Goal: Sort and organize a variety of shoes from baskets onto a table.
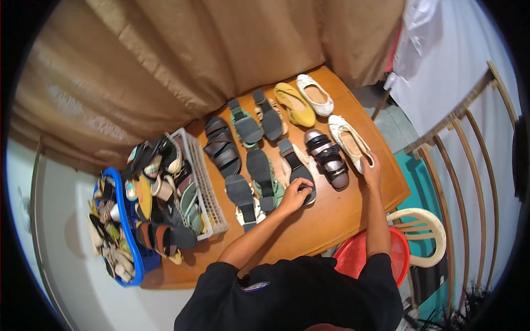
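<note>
The left hand (294,197) is curled narrowly over the near end of a black-strapped sandal with a pale footbed (296,168), which lies on the brown wooden table (337,212). The right hand (371,168) is closed lightly on the heel of a cream woven flat shoe (348,140) near the table's right edge. Between the two, a metallic grey strapped sandal (327,158) is laid. Further back, a mustard-yellow flat (295,103) and a white flat (314,95) are set side by side. To the left, a white wire basket (207,182) and a blue plastic basket (130,243) are seen heaped with footwear
</note>
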